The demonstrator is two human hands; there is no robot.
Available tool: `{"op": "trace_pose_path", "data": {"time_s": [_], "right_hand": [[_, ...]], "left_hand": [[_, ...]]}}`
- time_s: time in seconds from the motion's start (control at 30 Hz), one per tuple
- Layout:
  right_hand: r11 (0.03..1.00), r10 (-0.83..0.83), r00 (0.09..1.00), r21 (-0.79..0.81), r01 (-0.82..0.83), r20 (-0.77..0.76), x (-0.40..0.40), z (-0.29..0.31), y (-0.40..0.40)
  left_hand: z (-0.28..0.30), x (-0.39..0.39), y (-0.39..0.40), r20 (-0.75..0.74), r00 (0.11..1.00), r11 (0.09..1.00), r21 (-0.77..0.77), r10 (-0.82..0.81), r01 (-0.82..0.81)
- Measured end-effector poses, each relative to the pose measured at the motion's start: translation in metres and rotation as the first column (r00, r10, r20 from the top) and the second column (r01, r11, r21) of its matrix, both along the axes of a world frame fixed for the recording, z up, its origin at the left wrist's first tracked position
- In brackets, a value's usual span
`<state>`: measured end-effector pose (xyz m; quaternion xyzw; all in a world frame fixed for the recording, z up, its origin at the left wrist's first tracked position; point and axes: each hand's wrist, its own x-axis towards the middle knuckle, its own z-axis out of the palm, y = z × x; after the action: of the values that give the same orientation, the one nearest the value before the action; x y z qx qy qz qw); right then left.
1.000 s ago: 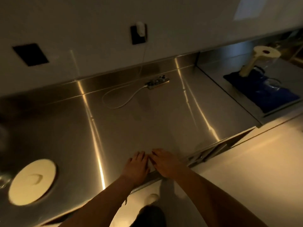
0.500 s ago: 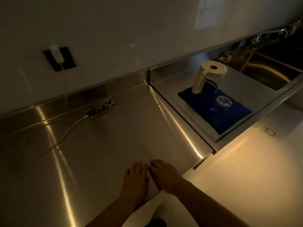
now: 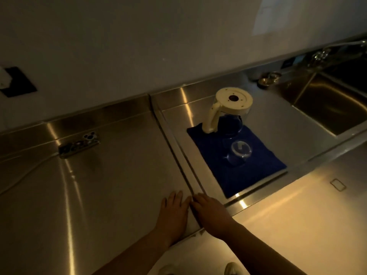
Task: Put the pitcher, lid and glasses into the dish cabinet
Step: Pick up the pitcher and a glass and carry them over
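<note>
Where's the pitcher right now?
The pitcher stands upside down at the back of the blue mat, right of centre, just behind the glass.

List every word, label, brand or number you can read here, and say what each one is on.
No text can be read.
The pale sheet on the wall: any print is too blurred.
The small dark panel by the sink: too small and dim.
The phone case shows only pictures.
The pitcher shows no label.
</note>
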<state>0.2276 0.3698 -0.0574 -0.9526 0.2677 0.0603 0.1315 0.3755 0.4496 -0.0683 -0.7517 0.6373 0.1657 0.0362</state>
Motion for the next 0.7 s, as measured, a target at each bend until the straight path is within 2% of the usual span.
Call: {"op": "trace_pose_path", "data": {"time_s": [0.13, 0.3, 0.57, 0.7], "right_hand": [[1.000, -0.011, 0.998, -0.008, 0.011, 0.064, -0.057, 0.010, -0.059], [0.999, -0.040, 0.999, -0.021, 0.041, 0.034, -0.122, 0.014, -0.129], [0.997, -0.078, 0.997, 0.021, 0.079, -0.027, -0.158, 0.009, -0.202], [0.999, -0.008, 1.000, 0.040, 0.008, -0.001, -0.173, 0.002, -0.222]], "left_hand": [[0.007, -0.058, -0.049, -0.037, 0.996, 0.996, -0.015, 0.087, -0.088], [0.012, -0.110, -0.099, 0.002, 0.993, 0.991, -0.060, 0.122, -0.122], [-0.001, -0.137, -0.158, -0.046, 0.987, 0.985, -0.062, 0.157, -0.159], [-0.010, -0.146, -0.165, -0.087, 0.967, 0.963, -0.111, 0.238, -0.246]]}}
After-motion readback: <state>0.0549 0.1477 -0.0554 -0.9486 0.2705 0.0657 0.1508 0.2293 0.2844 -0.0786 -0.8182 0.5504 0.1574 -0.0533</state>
